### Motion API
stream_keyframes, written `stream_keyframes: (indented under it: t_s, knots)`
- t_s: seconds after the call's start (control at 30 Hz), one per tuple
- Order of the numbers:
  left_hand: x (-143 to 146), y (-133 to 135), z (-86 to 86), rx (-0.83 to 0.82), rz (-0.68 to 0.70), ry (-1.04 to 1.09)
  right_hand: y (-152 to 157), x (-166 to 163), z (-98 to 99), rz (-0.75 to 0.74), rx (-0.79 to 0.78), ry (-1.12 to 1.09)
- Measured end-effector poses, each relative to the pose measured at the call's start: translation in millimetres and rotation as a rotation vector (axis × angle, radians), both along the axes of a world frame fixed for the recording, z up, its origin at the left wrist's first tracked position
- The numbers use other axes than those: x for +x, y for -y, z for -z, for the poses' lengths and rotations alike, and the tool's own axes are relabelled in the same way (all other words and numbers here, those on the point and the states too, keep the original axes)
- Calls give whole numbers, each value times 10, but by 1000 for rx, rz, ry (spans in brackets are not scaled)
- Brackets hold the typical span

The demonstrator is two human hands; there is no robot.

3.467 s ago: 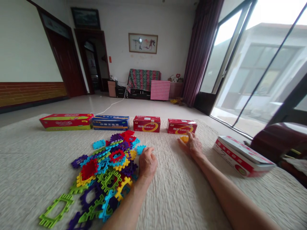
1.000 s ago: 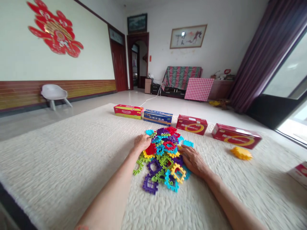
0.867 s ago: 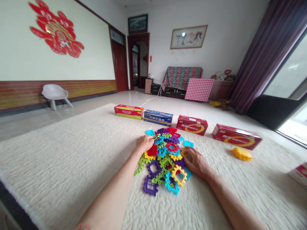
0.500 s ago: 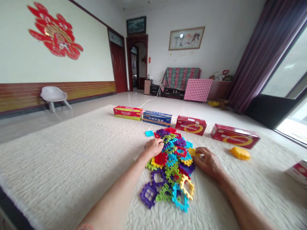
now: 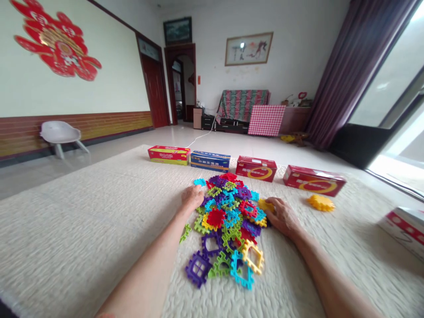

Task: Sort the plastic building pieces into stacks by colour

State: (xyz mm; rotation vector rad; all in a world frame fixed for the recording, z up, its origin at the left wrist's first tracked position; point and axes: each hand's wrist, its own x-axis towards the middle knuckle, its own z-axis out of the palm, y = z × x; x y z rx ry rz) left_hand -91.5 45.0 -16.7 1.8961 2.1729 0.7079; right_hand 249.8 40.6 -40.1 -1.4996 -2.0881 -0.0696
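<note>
Cream rug (image 5: 82, 221) bears the plastic tile pile (image 5: 228, 216): left hand (image 5: 192, 197) curled at its edge, hold unclear; right hand (image 5: 283, 217) pinches a yellow tile (image 5: 265, 205), best eased out without snagging neighbours.

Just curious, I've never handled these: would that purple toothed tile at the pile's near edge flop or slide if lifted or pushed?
The purple tile looks like thin moulded plastic with open windows, so probably stiff and light. Lying flat, it should not roll or tip. Pushed, its teeth may snag the knobbly rug or the green tile beside it.
</note>
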Motion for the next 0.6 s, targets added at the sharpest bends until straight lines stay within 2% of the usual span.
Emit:
stream_keyframes:
  t_s: [0.1, 0.2, 0.3, 0.4, 0.5, 0.6]
  knots:
    - [106, 8, -30, -15, 137, 94, 4, 3, -10, -8, -18, 6]
    - [119, 11, -139, -1, 241, 225, 15, 9, -17, 12, -40, -25]
    - [21, 17, -251, 40, 176, 283, 14, 8, -10, 56, -47, -50]
    - [-102, 114, -301, 32, 108, 245, 1, -1, -1, 76, -24, -59]
    - [-190, 345, -272, -1, 87, 152, 6, -1, 2, 76, -30, -116]
    - [-233, 623, -174, -30, 66, 54, 82, 21, 4, 88, -55, -218]
